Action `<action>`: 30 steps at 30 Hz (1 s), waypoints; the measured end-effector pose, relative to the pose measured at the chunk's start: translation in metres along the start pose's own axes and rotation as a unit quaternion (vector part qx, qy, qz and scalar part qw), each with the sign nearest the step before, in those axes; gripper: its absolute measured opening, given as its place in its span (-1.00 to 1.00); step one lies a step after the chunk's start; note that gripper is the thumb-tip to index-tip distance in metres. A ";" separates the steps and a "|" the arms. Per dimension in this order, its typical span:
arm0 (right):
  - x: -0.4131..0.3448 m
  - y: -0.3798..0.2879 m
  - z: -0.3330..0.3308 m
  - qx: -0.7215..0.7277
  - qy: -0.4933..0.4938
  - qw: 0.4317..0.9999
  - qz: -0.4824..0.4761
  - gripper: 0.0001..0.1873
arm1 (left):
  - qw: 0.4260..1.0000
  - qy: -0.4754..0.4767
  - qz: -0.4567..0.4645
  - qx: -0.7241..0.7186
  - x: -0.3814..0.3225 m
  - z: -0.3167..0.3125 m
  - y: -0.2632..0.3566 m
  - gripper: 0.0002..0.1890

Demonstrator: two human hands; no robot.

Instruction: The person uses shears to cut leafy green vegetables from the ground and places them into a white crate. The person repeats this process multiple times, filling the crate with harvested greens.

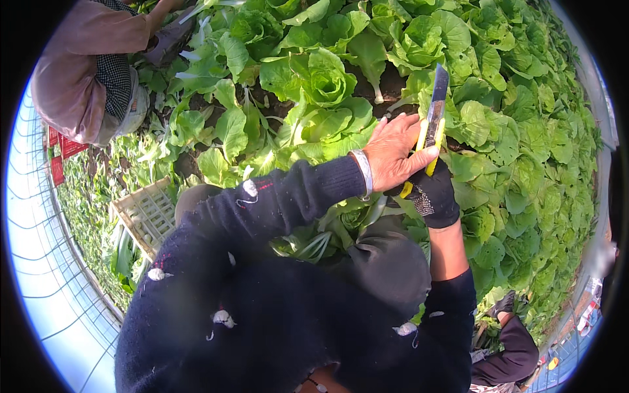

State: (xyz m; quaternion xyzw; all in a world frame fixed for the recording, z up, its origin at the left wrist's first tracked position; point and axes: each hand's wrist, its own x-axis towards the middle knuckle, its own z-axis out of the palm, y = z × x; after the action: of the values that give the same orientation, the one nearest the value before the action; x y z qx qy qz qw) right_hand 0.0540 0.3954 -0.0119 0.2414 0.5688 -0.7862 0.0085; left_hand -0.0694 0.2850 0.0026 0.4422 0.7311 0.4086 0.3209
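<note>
My right hand (432,194), in a black glove with a dotted palm, grips a yellow-handled utility knife (434,110) whose broad blade points up and away from me. My left hand (393,152) is bare, with a silver bracelet at the wrist; its thumb lies on the knife's yellow handle and its other fingers stretch out over the leaves. Whether the left hand bears any of the knife's weight cannot be told. Just beyond the hands grows a leafy green head of Chinese cabbage or lettuce (328,81). Cut or loose leaves lie below my hands, near my knee.
Leafy plants (521,147) fill the right side. A pale plastic crate (147,213) stands at my left. One co-worker (83,69) crouches at the upper left; another person's dark sleeve (511,353) shows at the lower right. Red crates (71,146) and the greenhouse's curved wall (39,245) are at the left.
</note>
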 end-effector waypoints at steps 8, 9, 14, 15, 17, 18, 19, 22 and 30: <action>0.049 0.065 -0.019 -0.338 0.099 0.936 0.022 -0.63 | 0.851 0.060 -0.129 0.506 -0.009 -0.074 -0.094 -0.30; 0.059 0.073 -0.013 -0.359 0.085 0.929 -0.035 -0.65 | 0.849 0.077 -0.130 0.507 -0.028 -0.074 -0.098 -0.32; 0.084 0.081 -0.009 -0.540 -0.020 0.837 0.083 -0.63 | 0.874 0.118 -0.126 0.455 -0.074 -0.066 -0.114 -0.36; 0.085 0.080 -0.010 -0.529 -0.017 0.844 0.088 -0.62 | 0.874 0.122 -0.132 0.451 -0.076 -0.065 -0.116 -0.36; 0.090 0.080 -0.005 -0.558 -0.085 0.825 0.036 -0.63 | 0.875 0.132 -0.141 0.444 -0.077 -0.064 -0.117 -0.37; 0.098 0.082 -0.002 -0.559 -0.075 0.825 0.033 -0.65 | 0.875 0.131 -0.147 0.443 -0.077 -0.064 -0.117 -0.32; 0.104 0.086 0.005 -0.547 -0.075 0.834 0.014 -0.66 | 0.874 0.133 -0.145 0.445 -0.077 -0.064 -0.116 -0.32; 0.128 0.097 0.013 -0.558 -0.058 0.822 0.093 -0.68 | 0.869 0.128 -0.154 0.452 -0.078 -0.063 -0.115 -0.28; 0.135 0.126 0.013 -0.516 -0.047 0.851 0.085 -0.61 | 0.854 0.196 -0.117 0.468 -0.064 -0.068 -0.118 -0.34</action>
State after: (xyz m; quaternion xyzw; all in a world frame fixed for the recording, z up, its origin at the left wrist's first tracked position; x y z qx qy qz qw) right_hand -0.0341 0.3743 -0.1740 0.2127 0.8688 -0.3865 0.2250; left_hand -0.1449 0.1728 -0.0629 0.3624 0.9299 0.0558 -0.0284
